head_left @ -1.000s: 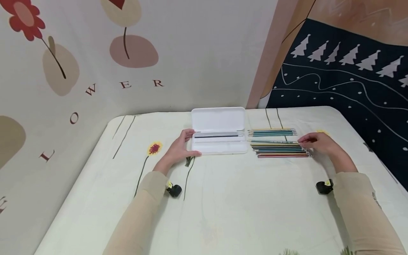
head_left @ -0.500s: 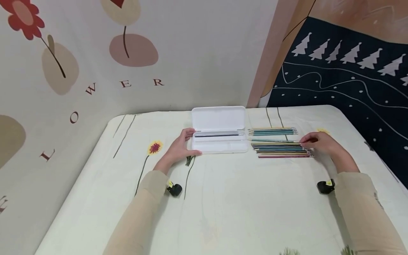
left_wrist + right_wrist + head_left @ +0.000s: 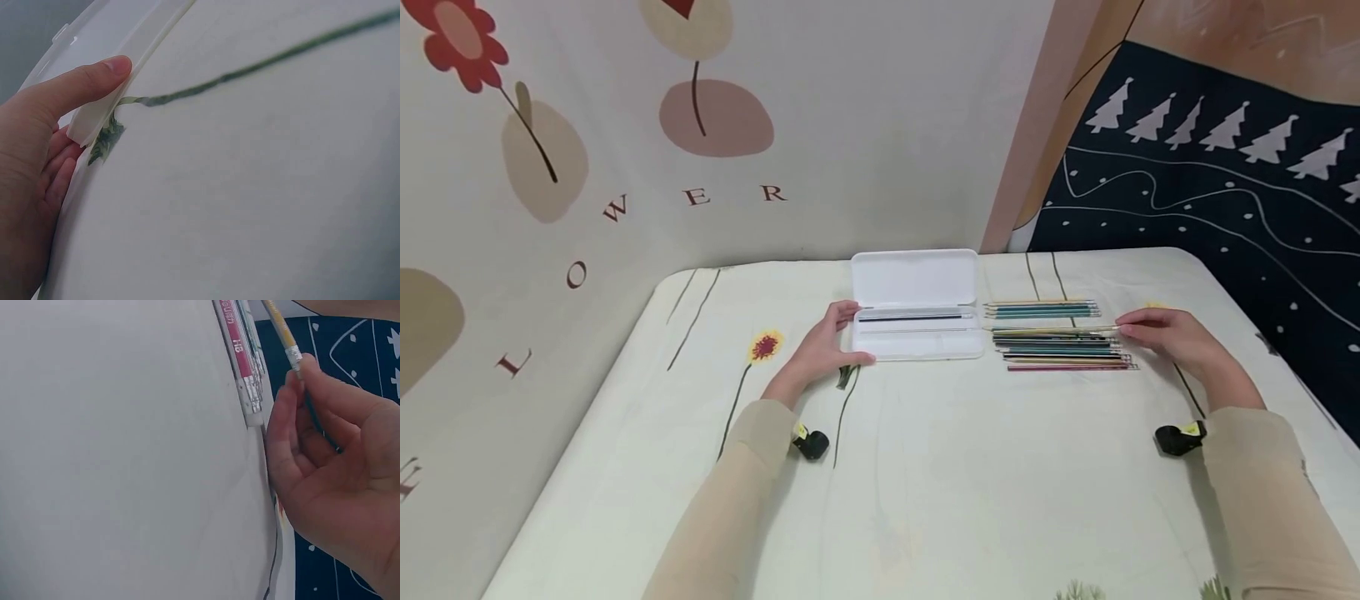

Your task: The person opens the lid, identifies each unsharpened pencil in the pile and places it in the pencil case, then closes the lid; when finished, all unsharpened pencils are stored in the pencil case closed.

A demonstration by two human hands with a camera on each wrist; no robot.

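A white pencil case (image 3: 917, 346) lies with its lid (image 3: 913, 279) raised, a dark thin pencil-like strip (image 3: 913, 317) inside. My left hand (image 3: 820, 346) grips its left end, thumb along the front rim and fingers at the side, as the left wrist view also shows. My right hand (image 3: 1176, 342) pinches the eraser end of a yellow pencil (image 3: 281, 326) between thumb and fingertips. In the head view that pencil stretches left toward the case, along the far side of a row of pencils (image 3: 1060, 350). One pink pencil (image 3: 234, 331) marked HB shows in the right wrist view.
A smaller group of pencils (image 3: 1041, 310), mostly green, lies behind the long row, right of the case. A pale cloth printed with flowers covers the table (image 3: 970, 483). Behind stands a patterned wall hanging (image 3: 865, 125), with a dark tree-print cloth (image 3: 1210, 183) at right.
My right hand has shifted slightly right. The pencil at its fingertips looked green before and is now yellow. My left hand has stayed on the pencil case.
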